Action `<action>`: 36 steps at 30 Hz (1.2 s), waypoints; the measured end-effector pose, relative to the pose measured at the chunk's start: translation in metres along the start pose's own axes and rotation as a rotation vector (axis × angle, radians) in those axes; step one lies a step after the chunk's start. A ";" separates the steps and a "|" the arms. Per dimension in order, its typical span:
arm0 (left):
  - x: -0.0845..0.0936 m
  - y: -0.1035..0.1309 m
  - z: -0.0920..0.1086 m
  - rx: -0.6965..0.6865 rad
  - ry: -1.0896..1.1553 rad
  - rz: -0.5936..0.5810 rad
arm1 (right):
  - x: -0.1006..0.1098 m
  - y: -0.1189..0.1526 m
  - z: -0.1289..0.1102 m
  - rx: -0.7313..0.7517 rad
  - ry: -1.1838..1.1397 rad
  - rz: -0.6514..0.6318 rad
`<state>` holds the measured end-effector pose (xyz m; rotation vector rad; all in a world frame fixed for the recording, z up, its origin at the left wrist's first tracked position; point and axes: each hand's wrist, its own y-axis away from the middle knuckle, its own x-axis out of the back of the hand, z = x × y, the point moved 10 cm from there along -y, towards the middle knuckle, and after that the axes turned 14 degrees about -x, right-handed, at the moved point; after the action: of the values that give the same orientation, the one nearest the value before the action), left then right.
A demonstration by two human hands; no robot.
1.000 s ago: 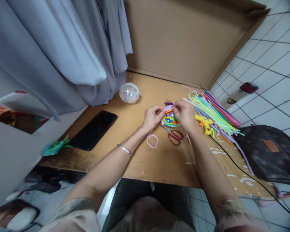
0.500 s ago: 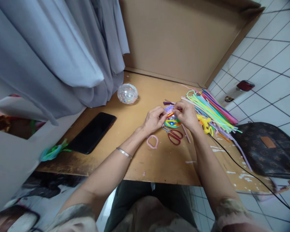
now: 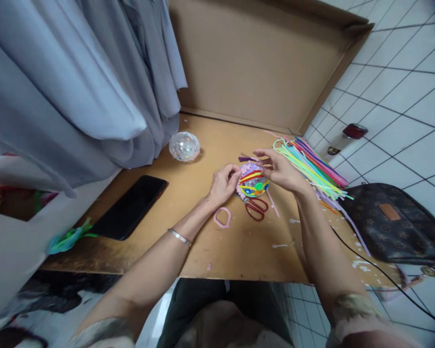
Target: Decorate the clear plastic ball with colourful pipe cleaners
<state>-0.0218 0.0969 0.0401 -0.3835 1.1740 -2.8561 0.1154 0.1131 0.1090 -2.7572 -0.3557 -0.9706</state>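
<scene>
A clear ball decorated with coloured strips and dots (image 3: 254, 183) sits on the wooden table (image 3: 188, 193) in front of me. Pink and purple fuzzy trim runs along its left and top. My left hand (image 3: 224, 184) pinches its left edge between thumb and fingers. Over its upper right side, my right hand (image 3: 282, 169) has its fingers stretched and apart; whether the fingertips touch the ball I cannot tell. Red-handled scissors (image 3: 256, 210) lie partly under the ball. Closer to me is a pink pipe-cleaner loop (image 3: 222, 218).
A second clear ball (image 3: 184, 146) stands at the back left, with a black phone (image 3: 131, 207) nearer. Bundled pipe cleaners (image 3: 315, 166) lie at the right beside a dark bag (image 3: 395, 222). A black cable (image 3: 369, 261) crosses the right side. Cardboard (image 3: 253, 67) stands behind.
My right hand has let go of the red and yellow strip and opened, drawing back slightly; the strip now lies across the ball. My left hand stays at the ball's edge. The view has shifted slightly.
</scene>
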 end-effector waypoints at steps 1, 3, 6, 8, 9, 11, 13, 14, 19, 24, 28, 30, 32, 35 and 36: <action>0.000 0.000 0.000 0.000 0.005 0.001 | 0.000 -0.001 -0.001 0.002 0.000 -0.019; 0.001 -0.001 -0.001 0.000 0.012 0.003 | 0.001 -0.004 -0.002 0.001 0.004 -0.023; 0.003 -0.002 -0.001 0.005 -0.001 -0.006 | 0.006 -0.013 0.005 -0.045 -0.009 0.019; 0.004 -0.003 0.000 0.001 -0.017 -0.018 | 0.010 -0.019 0.012 -0.093 -0.023 0.054; 0.005 -0.003 0.001 -0.004 -0.024 -0.024 | 0.012 -0.022 0.015 -0.114 -0.026 0.071; 0.006 -0.004 0.002 -0.012 -0.036 -0.036 | 0.014 -0.024 0.018 -0.141 -0.035 0.094; 0.006 -0.004 0.002 -0.013 -0.047 -0.047 | 0.014 -0.023 0.018 -0.149 -0.065 0.088; 0.006 -0.004 0.002 -0.011 -0.051 -0.051 | 0.014 -0.021 0.017 -0.150 -0.089 0.075; 0.004 -0.003 0.002 -0.008 -0.046 -0.064 | 0.011 -0.016 0.011 -0.122 -0.086 -0.006; 0.000 0.001 -0.001 -0.002 -0.082 -0.089 | 0.004 -0.019 0.006 -0.071 0.145 0.067; 0.000 0.001 -0.003 -0.034 -0.195 -0.055 | -0.008 -0.021 0.003 -0.071 0.118 0.109; -0.003 0.001 -0.009 -0.015 -0.156 -0.053 | -0.006 -0.016 0.002 -0.037 0.018 0.125; -0.008 0.002 -0.015 0.023 -0.085 -0.069 | 0.008 -0.005 0.008 -0.036 0.002 0.222; -0.009 0.006 -0.025 0.111 0.024 -0.068 | 0.033 0.019 0.032 -0.150 0.227 0.399; -0.008 0.007 -0.028 0.137 0.056 -0.059 | 0.032 0.025 0.042 -0.192 0.327 0.380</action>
<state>-0.0209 0.1122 0.0146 -0.3398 0.9833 -2.9942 0.1708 0.1057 0.0946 -2.6128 0.3161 -1.3682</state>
